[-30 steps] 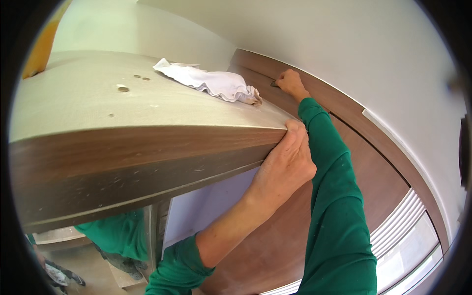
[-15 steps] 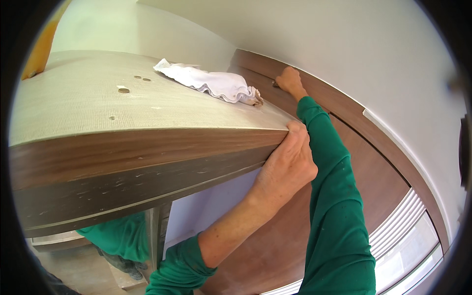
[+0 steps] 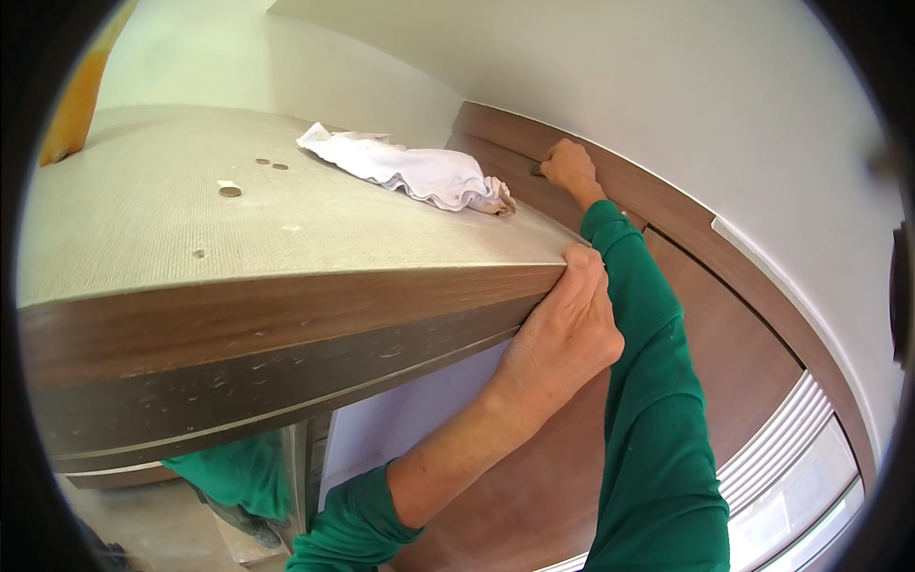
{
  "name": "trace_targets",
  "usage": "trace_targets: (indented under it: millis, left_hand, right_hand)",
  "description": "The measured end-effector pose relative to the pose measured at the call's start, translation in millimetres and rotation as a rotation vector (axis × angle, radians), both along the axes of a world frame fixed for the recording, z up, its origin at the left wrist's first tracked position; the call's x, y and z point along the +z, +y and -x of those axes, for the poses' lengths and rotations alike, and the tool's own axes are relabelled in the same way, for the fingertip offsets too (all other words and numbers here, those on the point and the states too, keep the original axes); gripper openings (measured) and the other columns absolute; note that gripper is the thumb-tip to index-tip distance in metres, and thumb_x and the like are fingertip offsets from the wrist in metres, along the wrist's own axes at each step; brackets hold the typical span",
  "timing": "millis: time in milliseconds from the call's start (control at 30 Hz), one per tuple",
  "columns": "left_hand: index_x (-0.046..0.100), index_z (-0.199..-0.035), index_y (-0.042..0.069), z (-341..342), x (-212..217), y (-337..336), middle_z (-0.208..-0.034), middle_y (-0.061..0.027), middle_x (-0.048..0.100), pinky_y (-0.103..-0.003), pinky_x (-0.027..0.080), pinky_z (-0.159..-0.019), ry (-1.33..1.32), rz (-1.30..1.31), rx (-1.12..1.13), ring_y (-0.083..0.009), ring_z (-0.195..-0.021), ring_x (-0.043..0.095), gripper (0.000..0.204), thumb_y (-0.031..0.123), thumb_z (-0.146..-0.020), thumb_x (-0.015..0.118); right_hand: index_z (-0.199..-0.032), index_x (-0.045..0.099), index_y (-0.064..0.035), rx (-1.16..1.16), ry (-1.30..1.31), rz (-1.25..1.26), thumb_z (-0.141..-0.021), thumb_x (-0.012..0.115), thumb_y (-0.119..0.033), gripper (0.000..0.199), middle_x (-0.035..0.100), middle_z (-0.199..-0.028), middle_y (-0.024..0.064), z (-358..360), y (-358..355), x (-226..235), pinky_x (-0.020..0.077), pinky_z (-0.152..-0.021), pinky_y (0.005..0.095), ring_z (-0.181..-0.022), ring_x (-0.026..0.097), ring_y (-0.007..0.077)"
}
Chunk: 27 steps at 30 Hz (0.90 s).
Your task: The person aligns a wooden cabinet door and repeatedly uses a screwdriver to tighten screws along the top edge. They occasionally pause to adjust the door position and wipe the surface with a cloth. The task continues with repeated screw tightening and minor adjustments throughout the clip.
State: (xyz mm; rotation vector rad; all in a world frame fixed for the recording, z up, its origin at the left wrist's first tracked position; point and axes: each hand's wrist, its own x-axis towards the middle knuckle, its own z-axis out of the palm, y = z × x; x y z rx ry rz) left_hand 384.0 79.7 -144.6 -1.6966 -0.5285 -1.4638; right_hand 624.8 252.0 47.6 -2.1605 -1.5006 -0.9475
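Note:
My left hand [image 3: 562, 329] is closed round the front right corner of a wooden cabinet top [image 3: 286, 305], thumb side on the upper edge. Farther back, my right hand [image 3: 570, 170] is closed on a small dark-green piece [image 3: 538, 171], pressed to the brown wood panel [image 3: 505, 138] along the wall. Only a bit of that piece shows; its kind is hidden. On the pale textured surface [image 3: 124, 219] left of my hands lies a crumpled white cloth [image 3: 410, 172] with a brown-stained end.
Several small round discs [image 3: 230, 192] lie on the pale surface. An orange-yellow object [image 3: 71, 119] stands at the far left. Below the cabinet edge, a mirror [image 3: 219, 496] reflects a green sleeve. A brown door [image 3: 705, 324] and white slats [image 3: 777, 439] are at the right.
The view has shifted slightly, so the cabinet and cloth sit a little lower in the picture. Both hands keep nearly the same places against the wood.

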Motion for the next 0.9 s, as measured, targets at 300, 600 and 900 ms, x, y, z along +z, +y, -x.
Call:
trace_targets:
  millis: [300,600,900]
  left_hand:
    - [0.073,-0.100,-0.011,-7,1,-3,-0.106,-0.0195,0.068,-0.041,0.044,-0.106,-0.031,0.004,-0.086,-0.0321,-0.107,0.062,0.032,0.008,-0.075,0.068]
    - [0.068,-0.123,-0.013,5,-3,0,-0.121,-0.0209,0.069,-0.048,0.042,-0.110,0.046,0.064,-0.175,-0.0348,-0.118,0.060,0.050,0.008,-0.078,0.068]
    - [0.076,-0.113,-0.003,-17,85,-20,-0.110,-0.0176,0.076,-0.048,0.051,-0.100,0.174,0.497,-0.200,-0.0362,-0.109,0.069,0.035,0.011,-0.081,0.078]
  right_hand:
    - [-0.111,0.078,-0.0044,0.027,-0.163,0.037,-0.090,0.075,-0.024,0.030,0.076,-0.115,0.0234,-14,3,-4,0.0594,-0.094,0.0489,-0.108,0.073,0.0407]
    - [-0.118,0.079,-0.0116,0.378,-0.226,-0.696,-0.094,0.076,-0.031,0.031,0.078,-0.103,0.0122,-24,-231,-36,0.0580,-0.072,0.0424,-0.074,0.072,0.0306]
    - [-0.107,0.075,-0.0102,0.073,-0.603,-0.612,-0.095,0.077,-0.030,0.023,0.071,-0.087,0.0050,-105,-412,-54,0.0536,-0.064,0.0419,-0.076,0.068,0.0275]
